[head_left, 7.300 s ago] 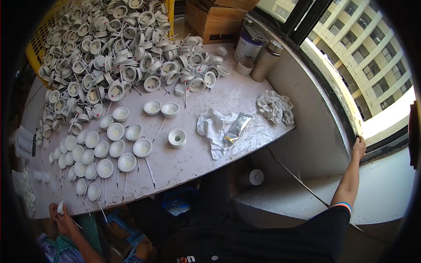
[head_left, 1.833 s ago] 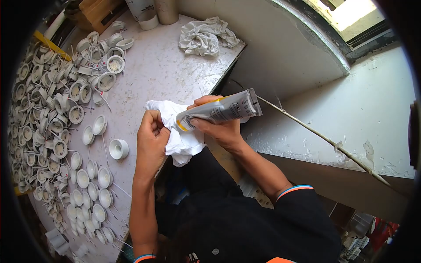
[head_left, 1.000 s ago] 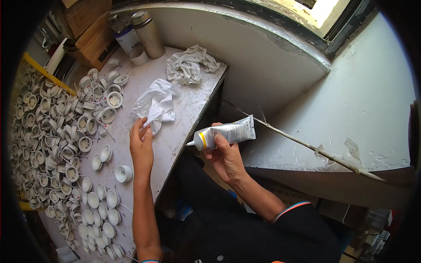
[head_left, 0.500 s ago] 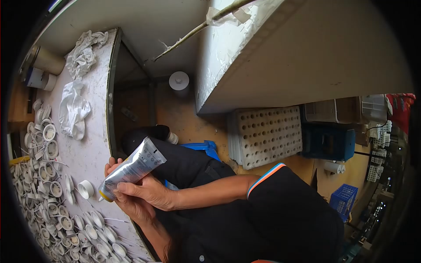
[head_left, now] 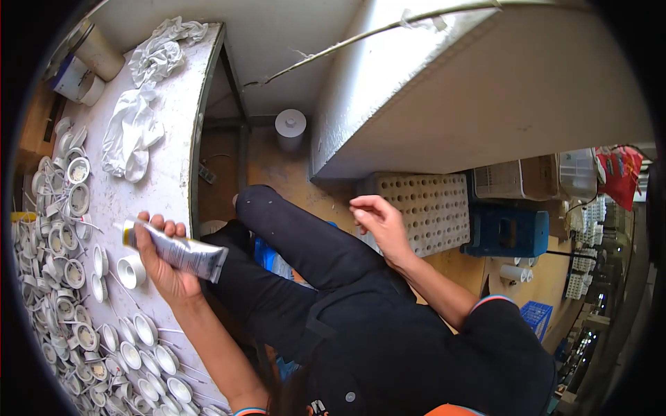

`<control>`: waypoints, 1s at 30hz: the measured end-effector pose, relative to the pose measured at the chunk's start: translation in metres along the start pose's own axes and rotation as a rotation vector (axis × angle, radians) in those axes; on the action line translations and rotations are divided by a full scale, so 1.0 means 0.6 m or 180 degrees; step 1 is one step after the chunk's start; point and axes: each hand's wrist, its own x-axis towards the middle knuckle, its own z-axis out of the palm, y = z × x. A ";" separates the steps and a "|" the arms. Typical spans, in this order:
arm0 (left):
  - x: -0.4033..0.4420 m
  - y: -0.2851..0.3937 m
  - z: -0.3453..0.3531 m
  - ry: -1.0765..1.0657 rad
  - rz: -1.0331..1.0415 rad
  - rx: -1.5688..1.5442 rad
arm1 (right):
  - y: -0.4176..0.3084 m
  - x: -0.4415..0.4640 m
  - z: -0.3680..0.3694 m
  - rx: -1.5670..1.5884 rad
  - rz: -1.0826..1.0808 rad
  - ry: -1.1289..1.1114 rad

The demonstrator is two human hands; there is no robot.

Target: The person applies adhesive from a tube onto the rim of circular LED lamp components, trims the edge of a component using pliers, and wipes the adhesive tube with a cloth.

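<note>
My left hand (head_left: 168,267) is closed around a silver tube (head_left: 186,253) with a yellow band near its nozzle. The nozzle points left over the white tabletop (head_left: 177,156), and the flat crimped end is toward my lap. Just below the hand, a white round cup-shaped part (head_left: 130,272) sits on the tabletop. My right hand (head_left: 383,225) is away from the tube, above my leg and near a grey board with holes (head_left: 424,211). Its fingers are loosely bent and apart, with nothing visible in them.
Many white round housings with wires (head_left: 76,277) cover the table's left side. White crumpled cloths (head_left: 132,132) and containers (head_left: 97,52) lie farther up. On the floor are a white canister (head_left: 290,125), a blue crate (head_left: 510,232) and a blue basket (head_left: 536,317). A thin stick (head_left: 361,38) crosses above.
My right hand has let go of the tube and moved to the right. My left hand has carried the tube up and left over the tabletop, and the view has shifted slightly.
</note>
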 end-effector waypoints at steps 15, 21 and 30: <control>0.165 -0.054 -0.041 0.0310 0.0289 0.0282 | -0.427 0.055 0.204 0.0736 -0.5503 -0.0570; 0.152 -0.064 -0.044 0.0054 0.0414 0.0579 | -0.425 0.007 0.121 0.0889 -0.5565 -0.0441; 0.149 -0.072 -0.039 -0.0003 0.0586 0.0920 | -0.406 -0.082 -0.004 0.1071 -0.5764 -0.0259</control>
